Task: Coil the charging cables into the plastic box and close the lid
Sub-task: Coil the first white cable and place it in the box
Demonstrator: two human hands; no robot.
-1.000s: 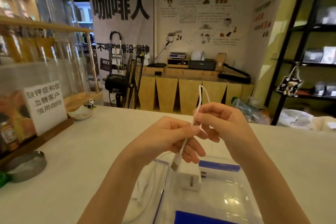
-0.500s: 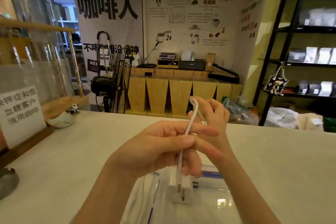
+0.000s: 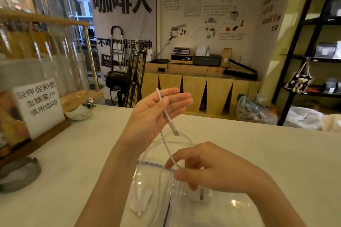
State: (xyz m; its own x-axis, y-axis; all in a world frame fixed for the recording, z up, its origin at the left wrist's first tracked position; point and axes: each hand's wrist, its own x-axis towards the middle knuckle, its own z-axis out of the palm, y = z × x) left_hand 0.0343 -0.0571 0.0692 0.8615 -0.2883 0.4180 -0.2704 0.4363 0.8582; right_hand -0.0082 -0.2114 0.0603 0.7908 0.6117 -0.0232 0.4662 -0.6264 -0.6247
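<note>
Hands now apart, left hand (image 3: 156, 110) raised pinching white cable (image 3: 167, 116), right hand (image 3: 206, 167) lowered gripping cable

A coffee shop: a large coffee banner (image 3: 121, 0) hangs beyond the white counter (image 3: 73, 153), beside an illustrated coffee poster (image 3: 208, 5).

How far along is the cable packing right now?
Done: little. A white plug adapter already appears to sit in the clear plastic box. In hand: the left hand holds the white charging cable against its open fingers, connector end dangling, while the right hand pinches the cable lower down over the box. Left: finish coiling, lay it inside, close the lid, which I cannot clearly make out.
</note>
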